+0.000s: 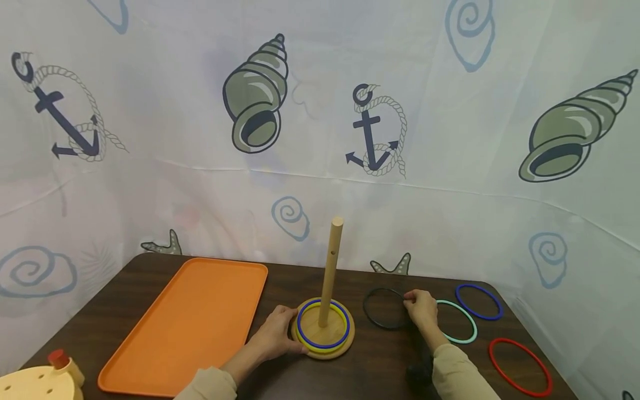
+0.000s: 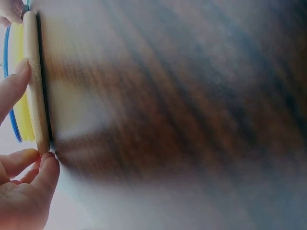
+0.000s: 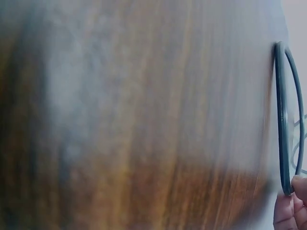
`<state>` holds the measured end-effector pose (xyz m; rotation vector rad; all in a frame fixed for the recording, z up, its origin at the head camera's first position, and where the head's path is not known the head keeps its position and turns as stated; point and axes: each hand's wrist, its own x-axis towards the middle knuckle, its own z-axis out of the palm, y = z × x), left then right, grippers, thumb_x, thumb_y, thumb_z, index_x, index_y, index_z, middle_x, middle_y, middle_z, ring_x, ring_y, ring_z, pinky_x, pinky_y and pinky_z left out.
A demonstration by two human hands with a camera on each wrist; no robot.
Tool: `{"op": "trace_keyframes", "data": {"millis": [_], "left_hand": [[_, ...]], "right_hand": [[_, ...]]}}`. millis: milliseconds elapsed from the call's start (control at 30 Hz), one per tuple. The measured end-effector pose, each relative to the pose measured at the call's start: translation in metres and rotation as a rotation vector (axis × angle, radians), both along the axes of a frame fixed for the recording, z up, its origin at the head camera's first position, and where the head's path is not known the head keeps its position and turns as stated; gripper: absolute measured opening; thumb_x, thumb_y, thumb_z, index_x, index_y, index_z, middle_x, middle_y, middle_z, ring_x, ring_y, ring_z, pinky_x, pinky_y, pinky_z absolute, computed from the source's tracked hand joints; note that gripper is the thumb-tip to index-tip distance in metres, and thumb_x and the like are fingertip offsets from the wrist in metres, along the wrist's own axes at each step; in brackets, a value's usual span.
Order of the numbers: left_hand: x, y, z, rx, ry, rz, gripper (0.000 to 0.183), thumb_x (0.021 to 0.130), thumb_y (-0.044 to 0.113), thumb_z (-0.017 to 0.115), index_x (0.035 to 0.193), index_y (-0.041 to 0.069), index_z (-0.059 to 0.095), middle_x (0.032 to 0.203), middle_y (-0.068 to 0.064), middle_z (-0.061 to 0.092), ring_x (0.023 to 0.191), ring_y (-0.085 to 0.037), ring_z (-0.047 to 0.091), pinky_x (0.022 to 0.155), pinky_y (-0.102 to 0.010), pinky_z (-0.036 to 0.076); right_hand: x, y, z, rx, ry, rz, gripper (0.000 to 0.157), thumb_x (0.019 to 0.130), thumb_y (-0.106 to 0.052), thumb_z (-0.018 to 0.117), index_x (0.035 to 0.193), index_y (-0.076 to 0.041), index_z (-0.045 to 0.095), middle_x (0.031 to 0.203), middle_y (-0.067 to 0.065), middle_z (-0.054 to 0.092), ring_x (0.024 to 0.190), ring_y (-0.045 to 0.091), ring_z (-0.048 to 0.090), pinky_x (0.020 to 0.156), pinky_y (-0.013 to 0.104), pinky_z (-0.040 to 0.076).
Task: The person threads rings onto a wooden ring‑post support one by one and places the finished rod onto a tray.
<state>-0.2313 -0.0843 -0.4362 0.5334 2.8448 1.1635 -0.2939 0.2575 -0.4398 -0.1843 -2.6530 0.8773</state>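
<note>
A round wooden base [image 1: 344,344] with an upright wooden peg [image 1: 330,272] stands mid-table. Around the peg's foot lie a blue ring [image 1: 345,339] and, beneath it, yellow rings [image 2: 26,120]. My left hand [image 1: 277,336] grips the base's left edge; in the left wrist view, fingertips and thumb are at its rim [image 2: 41,96]. To the right, my right hand [image 1: 422,311] pinches the right side of a black ring [image 1: 375,322]. In the right wrist view that black ring [image 3: 282,120] is tilted, its far side low by the tabletop.
An orange tray [image 1: 185,328] lies left of the base. Right of the right hand are a mint ring [image 1: 470,319], a second blue ring [image 1: 492,318] and a red ring [image 1: 520,383]. A pale wooden piece with a red-topped peg [image 1: 40,383] sits front left. A patterned cloth hangs behind.
</note>
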Motion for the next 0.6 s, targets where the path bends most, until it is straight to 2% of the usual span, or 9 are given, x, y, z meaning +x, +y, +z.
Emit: {"op": "trace_keyframes", "data": {"millis": [267,467,600], "left_hand": [[-0.0007,-0.0001,-0.0016,0.009,-0.003,0.004,0.085,0.06,0.025,0.089,0.126,-0.011,0.051,0.116,-0.018,0.05,0.109,-0.035,0.049,0.093,-0.052,0.042],[-0.0003,0.0005,-0.0016,0.008,-0.011,0.006,0.084,0.061,0.025,0.089,0.127,-0.011,0.051,0.117,-0.017,0.05,0.109,-0.034,0.049,0.093,-0.052,0.042],[0.0001,0.0008,-0.0018,0.013,-0.019,0.009,0.084,0.061,0.024,0.089,0.127,-0.011,0.051,0.117,-0.017,0.05,0.109,-0.034,0.049,0.093,-0.051,0.042]], "right_hand": [[0.0056,-0.0017,0.0013,-0.044,0.029,0.009,0.01,0.08,-0.002,0.067,0.085,0.005,0.07,0.08,0.017,0.069,0.08,0.035,0.063,0.075,0.047,0.045],[0.0087,-0.0022,0.0018,-0.097,0.046,-0.003,0.01,0.081,-0.003,0.067,0.086,0.006,0.07,0.079,0.016,0.069,0.074,0.029,0.063,0.077,0.046,0.042],[0.0106,-0.0023,0.0039,-0.152,0.031,-0.028,0.012,0.082,-0.005,0.067,0.088,0.005,0.07,0.077,0.014,0.069,0.071,0.023,0.061,0.073,0.04,0.043]]}}
